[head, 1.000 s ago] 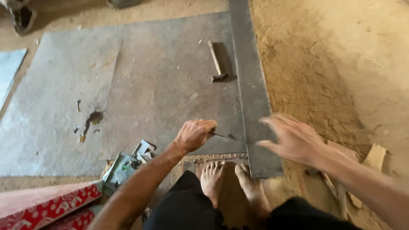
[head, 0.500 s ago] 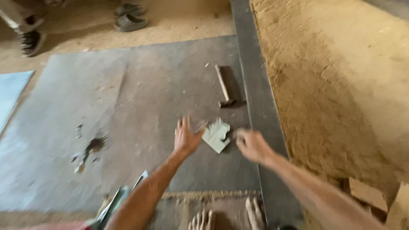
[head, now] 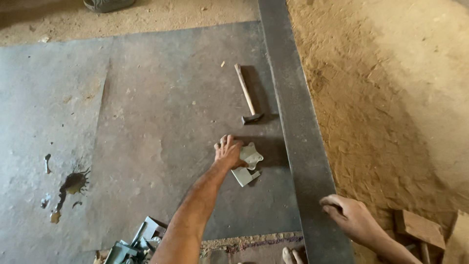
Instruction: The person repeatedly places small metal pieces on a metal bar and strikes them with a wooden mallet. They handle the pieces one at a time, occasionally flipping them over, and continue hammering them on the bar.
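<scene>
Underfoot, a broad grey metal sheet (head: 161,127) covers most of the floor, with sandy ground (head: 391,98) to its right. Along the sheet's right edge lies a long dark steel bar (head: 293,107), running from the top of the view down to the bottom. The person's left arm stretches forward across the sheet, nearly straight, the forearm rising from the bottom of the view. The left hand (head: 228,152) is at its end, palm down, fingers curled over the left side of a small pale metal bracket (head: 249,164) that lies flat on the sheet, just left of the bar. The right hand (head: 349,217) rests lower, loosely curled with its fingers touching the bar's right edge, holding nothing. A hammer (head: 247,96) with a wooden handle lies above the bracket, apart from both hands. Wood blocks (head: 420,227) sit beside the right wrist.
</scene>
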`<state>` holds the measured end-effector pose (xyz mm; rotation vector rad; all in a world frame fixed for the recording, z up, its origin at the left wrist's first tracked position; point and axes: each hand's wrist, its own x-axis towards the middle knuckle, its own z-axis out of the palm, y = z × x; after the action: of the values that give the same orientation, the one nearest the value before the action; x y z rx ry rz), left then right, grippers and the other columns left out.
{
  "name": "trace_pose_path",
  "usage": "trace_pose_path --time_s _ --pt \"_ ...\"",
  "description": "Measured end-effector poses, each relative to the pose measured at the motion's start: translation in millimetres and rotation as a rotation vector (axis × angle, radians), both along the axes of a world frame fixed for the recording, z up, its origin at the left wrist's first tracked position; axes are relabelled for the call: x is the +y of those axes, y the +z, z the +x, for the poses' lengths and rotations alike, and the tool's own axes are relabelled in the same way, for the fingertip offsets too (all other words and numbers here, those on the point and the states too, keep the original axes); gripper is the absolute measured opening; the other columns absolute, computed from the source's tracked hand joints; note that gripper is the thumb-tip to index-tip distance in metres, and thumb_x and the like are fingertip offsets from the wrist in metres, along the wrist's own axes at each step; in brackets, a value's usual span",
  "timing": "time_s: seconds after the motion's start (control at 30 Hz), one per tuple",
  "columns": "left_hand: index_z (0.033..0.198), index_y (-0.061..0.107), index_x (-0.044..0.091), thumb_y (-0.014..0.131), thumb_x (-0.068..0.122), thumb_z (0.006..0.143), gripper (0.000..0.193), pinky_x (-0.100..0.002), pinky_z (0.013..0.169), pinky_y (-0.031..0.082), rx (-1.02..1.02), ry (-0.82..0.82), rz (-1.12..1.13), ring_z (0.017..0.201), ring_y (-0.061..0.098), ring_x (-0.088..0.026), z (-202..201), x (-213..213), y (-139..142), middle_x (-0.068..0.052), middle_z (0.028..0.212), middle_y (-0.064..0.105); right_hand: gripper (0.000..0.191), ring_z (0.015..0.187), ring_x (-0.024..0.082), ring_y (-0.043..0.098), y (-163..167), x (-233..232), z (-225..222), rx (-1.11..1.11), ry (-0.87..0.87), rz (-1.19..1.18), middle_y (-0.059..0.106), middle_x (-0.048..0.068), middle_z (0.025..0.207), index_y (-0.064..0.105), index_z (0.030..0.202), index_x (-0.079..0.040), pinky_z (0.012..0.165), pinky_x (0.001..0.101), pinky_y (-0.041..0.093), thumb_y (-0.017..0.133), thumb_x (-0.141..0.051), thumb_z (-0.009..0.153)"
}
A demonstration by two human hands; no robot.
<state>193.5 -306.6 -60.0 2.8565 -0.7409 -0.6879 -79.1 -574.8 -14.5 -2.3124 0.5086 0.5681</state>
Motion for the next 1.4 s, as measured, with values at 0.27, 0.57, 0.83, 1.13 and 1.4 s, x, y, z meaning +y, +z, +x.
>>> trace_pose_path --time_s 0.27,0.57,0.83,1.13,1.4 --pt "0.104 0.068 0.013 0.079 0.024 0.084 0.026 -0.046 0.09 0.054 0.066 -0.245 -0.622 0.106 0.067 -0.03 -22 15 14 -0.007 0.113 0.067 0.052 0.084 0.029 0.076 13 12 20 -0.158 -0.079 -0.008 0.08 0.008 0.108 0.066 0.135 -0.013 0.075 0.046 0.064 0.069 -0.041 0.091" --pt "0.145 0.029 0.016 0.084 0.04 0.081 0.088 -0.06 0.112 0.044 -0.093 0.337 -1.196 0.146 0.035 -0.037 -123 35 88 -0.018 0.156 0.028 0.02 0.076 0.023 0.075 66 84 69 -0.443 0.171 -0.043 0.076 0.016 0.098 0.066 0.099 -0.002 0.066 0.0411 0.06 0.063 -0.022 0.101" --pt "0.166 -0.001 0.017 0.077 0.079 0.055 0.149 -0.064 0.109 0.042 0.42 0.443 -1.252 0.148 0.034 -0.047 -172 57 108 -0.025 0.17 0.013 0.071 0.111 0.029 0.069 123 150 38 -0.295 0.437 0.418 0.067 0.018 0.124 0.042 0.142 -0.002 0.094 0.0416 0.055 0.077 -0.027 0.087" --pt "0.168 0.001 0.014 0.088 0.068 0.058 0.151 -0.059 0.122 0.03 0.629 0.188 -1.31 0.155 0.026 -0.044 -169 69 108 -0.026 0.173 0.008 0.085 0.128 0.029 0.063 109 141 34 -0.263 0.295 0.703 0.059 0.018 0.138 0.033 0.15 0.001 0.103 0.0441 0.05 0.08 -0.023 0.083" --pt "0.173 0.001 0.01 0.09 0.044 0.07 0.14 -0.054 0.133 0.019 0.472 0.233 -1.454 0.165 0.017 -0.038 -155 88 117 -0.026 0.179 0.008 0.038 0.106 0.032 0.072 93 130 59 -0.24 -0.041 0.642 0.072 0.019 0.12 0.061 0.131 -0.001 0.085 0.0404 0.063 0.058 -0.009 0.095"
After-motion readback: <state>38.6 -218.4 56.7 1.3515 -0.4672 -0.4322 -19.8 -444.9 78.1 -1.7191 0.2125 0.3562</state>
